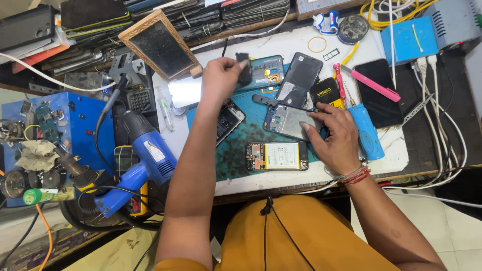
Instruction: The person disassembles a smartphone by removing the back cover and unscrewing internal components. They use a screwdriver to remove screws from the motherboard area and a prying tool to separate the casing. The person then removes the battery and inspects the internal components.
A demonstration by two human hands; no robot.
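Left hand [221,75] is raised over the teal mat [236,150], fingers pinched on a small black component [244,68]. Right hand [337,138] lies flat on the grey phone frame [288,120] on the worktop [386,150]. Keep this frame pinned firmly and the pinch light.

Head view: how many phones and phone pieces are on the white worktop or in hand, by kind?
Opened phones, insides showing: 3
Loose shells: 2, one under right hand
Closed black phone: 1
Small black part in left hand: 1
Total: 7
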